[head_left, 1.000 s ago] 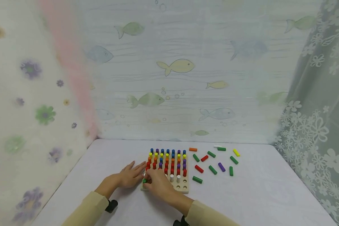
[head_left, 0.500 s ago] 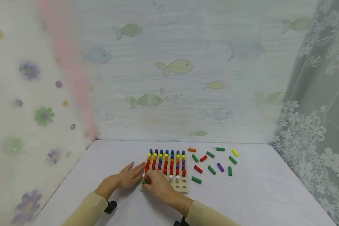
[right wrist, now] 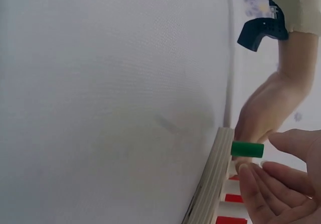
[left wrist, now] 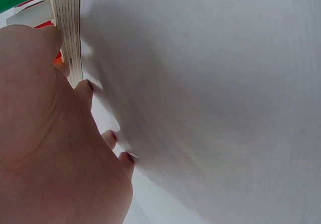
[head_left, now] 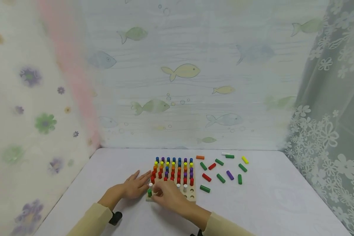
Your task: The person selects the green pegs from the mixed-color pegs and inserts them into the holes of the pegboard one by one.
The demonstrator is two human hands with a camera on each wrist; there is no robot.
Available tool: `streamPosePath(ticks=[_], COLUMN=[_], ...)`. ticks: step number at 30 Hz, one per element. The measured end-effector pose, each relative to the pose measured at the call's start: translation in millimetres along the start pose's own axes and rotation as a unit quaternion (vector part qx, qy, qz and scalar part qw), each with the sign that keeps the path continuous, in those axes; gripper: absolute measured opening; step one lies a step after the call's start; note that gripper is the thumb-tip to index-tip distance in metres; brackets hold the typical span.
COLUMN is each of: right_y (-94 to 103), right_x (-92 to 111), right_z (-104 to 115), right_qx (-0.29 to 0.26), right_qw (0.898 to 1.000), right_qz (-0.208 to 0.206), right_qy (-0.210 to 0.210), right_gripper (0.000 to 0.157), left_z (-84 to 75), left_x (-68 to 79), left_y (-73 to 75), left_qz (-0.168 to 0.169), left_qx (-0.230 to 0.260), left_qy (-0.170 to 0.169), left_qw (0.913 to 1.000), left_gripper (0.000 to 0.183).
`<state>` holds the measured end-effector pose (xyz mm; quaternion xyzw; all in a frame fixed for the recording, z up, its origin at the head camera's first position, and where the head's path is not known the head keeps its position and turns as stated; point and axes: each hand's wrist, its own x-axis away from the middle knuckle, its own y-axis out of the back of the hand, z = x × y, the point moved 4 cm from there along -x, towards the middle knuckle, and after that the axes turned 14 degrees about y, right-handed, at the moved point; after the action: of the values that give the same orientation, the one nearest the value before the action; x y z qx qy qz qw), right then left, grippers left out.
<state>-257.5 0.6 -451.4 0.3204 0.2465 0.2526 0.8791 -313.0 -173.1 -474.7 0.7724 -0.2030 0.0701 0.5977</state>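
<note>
Green peg (head_left: 149, 192): where is it?

Upright in the near-left corner of your board (head_left: 189, 193).

And your fingers?

Your right hand (head_left: 168, 196) has them parted, empty, just beside it; your left hand (head_left: 132, 188) lies spread at the board's left edge.

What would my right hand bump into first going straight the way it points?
Most likely the green peg standing at the near left corner of the board, just ahead of your right hand; the white peg is close too, and depth is unclear.

A white-covered table (head_left: 253, 209) carries a wooden pegboard (head_left: 189, 193) with loose coloured pegs (head_left: 221, 178) scattered beside it.
</note>
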Motion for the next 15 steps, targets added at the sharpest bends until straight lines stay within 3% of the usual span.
streamPosePath(ticks=[6, 15], right_y=[14.7, 45.3], right_x=[18, 42], right_z=[-2, -8], right_qx=[-0.023, -0.013], right_qw=[1.0, 1.0], right_qz=[0.009, 0.001], right_qy=[-0.003, 0.02], right_gripper=[0.015, 0.015], left_z=[0.6, 1.8], left_x=[-0.3, -0.9], left_y=[-3.5, -3.4], left_qz=[-0.003, -0.001], left_qx=[0.001, 0.004], left_qy=[-0.002, -0.023], left_qw=[1.0, 0.9997], left_gripper=[0.062, 0.064])
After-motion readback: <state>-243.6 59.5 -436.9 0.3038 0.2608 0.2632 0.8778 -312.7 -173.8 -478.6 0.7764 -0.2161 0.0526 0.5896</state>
